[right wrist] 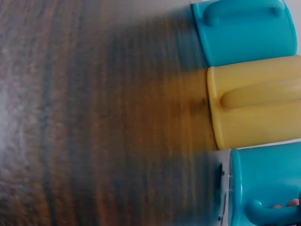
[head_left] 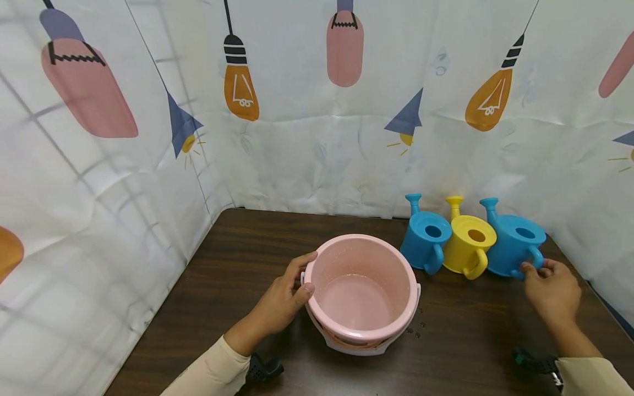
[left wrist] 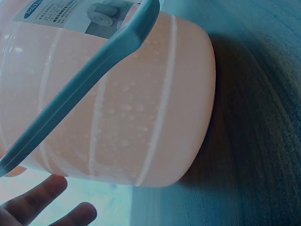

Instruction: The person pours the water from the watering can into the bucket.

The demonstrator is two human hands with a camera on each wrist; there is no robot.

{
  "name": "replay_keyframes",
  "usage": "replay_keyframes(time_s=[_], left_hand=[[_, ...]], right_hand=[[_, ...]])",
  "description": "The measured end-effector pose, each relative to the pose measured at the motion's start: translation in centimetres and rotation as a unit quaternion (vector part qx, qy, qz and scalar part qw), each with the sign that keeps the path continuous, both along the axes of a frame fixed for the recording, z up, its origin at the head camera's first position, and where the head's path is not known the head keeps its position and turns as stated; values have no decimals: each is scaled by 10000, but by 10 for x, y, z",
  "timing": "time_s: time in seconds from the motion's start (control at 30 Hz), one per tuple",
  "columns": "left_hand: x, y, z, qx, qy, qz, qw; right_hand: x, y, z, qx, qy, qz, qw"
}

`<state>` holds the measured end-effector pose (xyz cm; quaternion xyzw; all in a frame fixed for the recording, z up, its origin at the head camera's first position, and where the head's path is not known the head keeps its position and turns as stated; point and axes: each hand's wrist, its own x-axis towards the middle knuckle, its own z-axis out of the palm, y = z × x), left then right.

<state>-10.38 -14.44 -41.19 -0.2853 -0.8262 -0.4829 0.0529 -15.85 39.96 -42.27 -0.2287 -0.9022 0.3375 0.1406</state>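
Observation:
A pink bucket (head_left: pixel 367 330) stands upright on the table, with droplets on its inner wall and what looks like clear water at the bottom. My left hand (head_left: pixel 280 302) rests on its left rim, thumb and forefinger touching it; other fingers (left wrist: pixel 51 188) extend loosely beside the bucket's side in the left wrist view. At the right, my right hand (head_left: pixel 555 289) pinches the handle of a blue watering can (head_left: pixel 510 247). A yellow watering can (head_left: pixel 463 245) and another blue watering can (head_left: pixel 421 239) stand to its left, handles facing me.
The dark wood table (head_left: pixel 233 258) has a few water drops (head_left: pixel 417 334) right of the bucket. A patterned white sheet (head_left: pixel 307 154) hangs behind and beside the table. The bucket's carrying handle (head_left: pixel 346 346) hangs down at its front.

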Motion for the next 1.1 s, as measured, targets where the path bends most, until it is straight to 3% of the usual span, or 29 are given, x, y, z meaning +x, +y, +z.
replay_keyframes(time_s=[0.63,0.87,1.1], left_hand=[[-1,-1,2,-9,-8,-62,10000],[1,-3,3,-221,48,48,9997],[-2,-16,-1,-300,342,116,9989]], right_hand=[[7,-1,-10,-59,-121,83,9999],[13,-10,0,-371,87,-39,9993],[23,-20,18,488,229,830,9951]])
